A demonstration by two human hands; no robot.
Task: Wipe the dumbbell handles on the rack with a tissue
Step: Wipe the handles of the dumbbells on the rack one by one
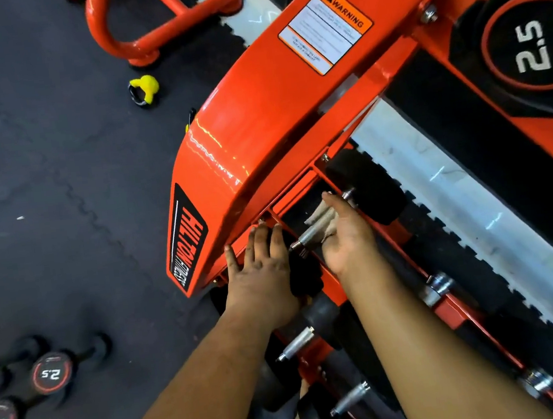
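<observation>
Head view: right hand (pixel 347 235) wrapping tissue (pixel 322 219) round handle (pixel 309 238) on rack (pixel 259 135), axis running down-left to up-right; left hand (pixel 261 273) flat, steadying dumbbell head (pixel 305 275).

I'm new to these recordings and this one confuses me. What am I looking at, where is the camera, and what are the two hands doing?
The camera sits on a person's head, looking down at their own arms. The orange frame is a dumbbell rack in a gym. The right hand wraps a pale tissue around a metal dumbbell handle on the rack. The left hand rests flat on that dumbbell's black end beside the rack's edge. More dumbbells and a yellow kettlebell lie on the dark floor.
</observation>
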